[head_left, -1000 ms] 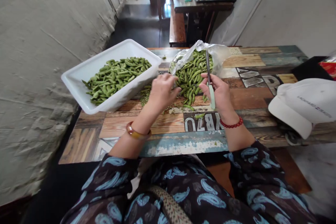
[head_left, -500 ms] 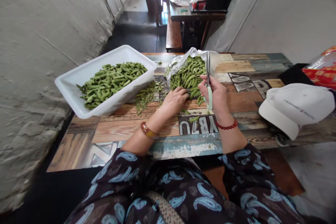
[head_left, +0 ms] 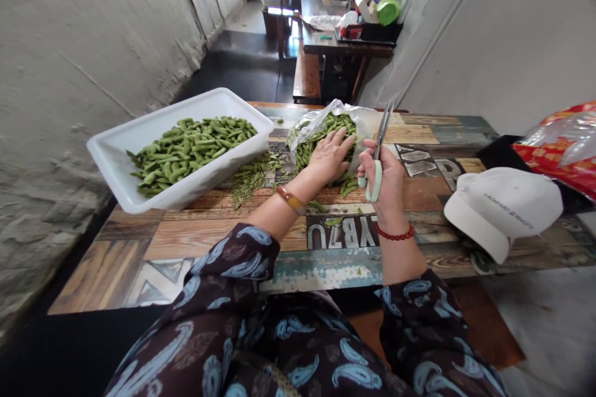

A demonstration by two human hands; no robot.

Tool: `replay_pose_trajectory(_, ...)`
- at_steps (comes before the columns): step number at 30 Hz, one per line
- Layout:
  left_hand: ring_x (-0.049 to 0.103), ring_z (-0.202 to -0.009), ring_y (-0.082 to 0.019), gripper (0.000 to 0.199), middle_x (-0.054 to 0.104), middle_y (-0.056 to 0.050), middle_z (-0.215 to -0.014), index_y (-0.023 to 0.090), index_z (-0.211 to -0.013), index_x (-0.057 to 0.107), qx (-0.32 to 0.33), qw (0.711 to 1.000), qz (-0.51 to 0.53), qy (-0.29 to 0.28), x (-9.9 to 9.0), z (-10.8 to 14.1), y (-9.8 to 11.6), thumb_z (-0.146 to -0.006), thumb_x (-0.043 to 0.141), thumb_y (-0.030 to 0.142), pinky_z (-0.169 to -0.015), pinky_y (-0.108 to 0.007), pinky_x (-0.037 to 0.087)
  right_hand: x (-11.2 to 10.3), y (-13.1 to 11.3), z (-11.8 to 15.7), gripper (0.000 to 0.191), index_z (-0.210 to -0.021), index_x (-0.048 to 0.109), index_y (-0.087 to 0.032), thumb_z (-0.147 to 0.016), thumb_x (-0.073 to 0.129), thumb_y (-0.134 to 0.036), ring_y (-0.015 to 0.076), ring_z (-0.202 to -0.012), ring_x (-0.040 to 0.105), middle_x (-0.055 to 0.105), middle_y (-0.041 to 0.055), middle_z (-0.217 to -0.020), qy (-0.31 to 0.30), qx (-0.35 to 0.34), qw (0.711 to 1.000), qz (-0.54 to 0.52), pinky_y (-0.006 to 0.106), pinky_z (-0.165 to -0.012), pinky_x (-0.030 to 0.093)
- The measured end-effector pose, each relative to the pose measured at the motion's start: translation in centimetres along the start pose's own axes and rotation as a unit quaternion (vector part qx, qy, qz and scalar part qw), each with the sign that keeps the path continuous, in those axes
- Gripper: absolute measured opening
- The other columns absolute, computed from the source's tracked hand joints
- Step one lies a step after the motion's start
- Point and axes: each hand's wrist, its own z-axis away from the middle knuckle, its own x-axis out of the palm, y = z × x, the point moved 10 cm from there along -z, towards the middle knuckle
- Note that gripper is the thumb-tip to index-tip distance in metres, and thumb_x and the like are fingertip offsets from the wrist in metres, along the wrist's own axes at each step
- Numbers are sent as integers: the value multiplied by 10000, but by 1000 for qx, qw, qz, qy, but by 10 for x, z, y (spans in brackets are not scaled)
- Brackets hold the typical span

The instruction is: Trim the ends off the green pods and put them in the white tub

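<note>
My left hand (head_left: 331, 156) lies over the pile of edamame pods (head_left: 305, 152) in a clear plastic bag (head_left: 361, 116), palm down with its fingers spread. In my right hand (head_left: 388, 177) is a pair of scissors (head_left: 374, 181) with pale green handles, blades pointing up and away from me. The blade tips look slightly parted. Left of the bag, a white plastic tub (head_left: 228, 167) holds many more pods (head_left: 190, 152). Small green trimmings (head_left: 254, 180) are heaped between tub and bag. A few loose pods (head_left: 334, 221) lie nearer to me.
The wood-patterned table (head_left: 186, 236) runs across in front of me. To the right are a white cap (head_left: 505, 205) and a red and clear plastic package (head_left: 559, 146). A rough wall (head_left: 69, 43) stands close on the left. Another table (head_left: 321, 43) with a bench is beyond.
My left hand has moved forward from the near edge of the pile onto the pods, and its fingers have spread. The scissors have tilted to the right. The camera view has tipped up slightly.
</note>
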Motion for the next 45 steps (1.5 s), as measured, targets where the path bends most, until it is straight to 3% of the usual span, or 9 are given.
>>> replay_pose_trajectory(4, 435, -1333, -374, 607, 420, -158, -1527, 207, -1449, 449, -13, 999, -38, -10, 8, -7, -1, -882, 599, 361, -1071, -509, 370, 5, 1, 1, 396, -1120, 652, -244, -824, 706, -503, 57, -558, 507, 558, -50, -790, -17, 10, 1000, -9, 182, -507, 464)
replay_pose_trajectory(8, 524, -1161, -322, 327, 588, -156, -1271, 159, -1189, 630, 6, 998, -61, -11, 2, -2, 0, -879, 532, 189, -955, -438, 417, 4, 0, 2, 400, -1141, 651, -244, -835, 693, -499, 64, -585, 535, 571, -45, -795, -13, 3, 1000, -2, 184, -530, 492)
replay_pose_trajectory(14, 582, -915, -234, 266, 623, -120, -991, 141, -957, 680, 83, 995, -49, -22, 3, 23, 3, -878, 436, 70, -920, -395, 416, 5, 3, 3, 411, -1164, 645, -242, -840, 688, -492, 65, -591, 547, 562, -47, -798, -16, 4, 1000, -3, 190, -536, 521)
replay_pose_trajectory(19, 593, -923, -225, 206, 625, -107, -1002, 149, -916, 687, 100, 993, -38, -56, 0, 55, 8, -879, 487, 115, -889, -372, 461, 6, 1, 4, 414, -1124, 659, -229, -815, 718, -498, 57, -573, 531, 558, -47, -772, -10, 13, 1000, -15, 170, -506, 491)
replay_pose_trajectory(23, 618, -1049, -224, 281, 621, -87, -1228, 189, -1150, 661, 118, 992, 23, -32, -14, 53, 15, -887, 565, 216, -966, -375, 487, 10, 4, 6, 436, -1135, 663, -228, -801, 726, -500, 53, -572, 518, 566, -46, -791, -17, 26, 999, -8, 170, -509, 485)
replay_pose_trajectory(29, 529, -1306, -254, 476, 563, -150, -1402, 137, -1273, 610, -37, 990, 87, 109, -35, 22, -73, -831, 469, 32, -1152, -461, 394, 13, 13, 6, 464, -1164, 670, -210, -804, 721, -498, 60, -567, 515, 590, -30, -815, -26, 23, 999, 29, 197, -524, 500)
replay_pose_trajectory(33, 526, -1316, -261, 547, 576, -160, -1397, 116, -1289, 600, -98, 983, 102, 113, -36, 26, -120, -769, 480, -3, -1162, -454, 391, 15, 11, 8, 468, -1182, 655, -215, -822, 700, -511, 68, -577, 516, 587, -27, -812, -36, 17, 999, 28, 201, -525, 494)
replay_pose_trajectory(41, 463, -1325, -323, 575, 519, -132, -1462, 186, -1387, 538, -60, 997, -29, 35, -27, 30, -65, -819, 625, 218, -1103, -504, 393, 20, 5, 9, 457, -1142, 662, -200, -806, 715, -505, 71, -599, 523, 593, -22, -826, -40, 9, 998, 42, 205, -547, 491)
replay_pose_trajectory(45, 513, -1187, -301, 366, 597, -83, -1348, 238, -1188, 681, 8, 998, -63, 18, -23, 37, -43, -848, 567, 166, -989, -465, 438, 20, 6, 9, 458, -1141, 658, -205, -802, 722, -506, 68, -586, 521, 581, -27, -831, -46, 4, 998, 34, 211, -543, 491)
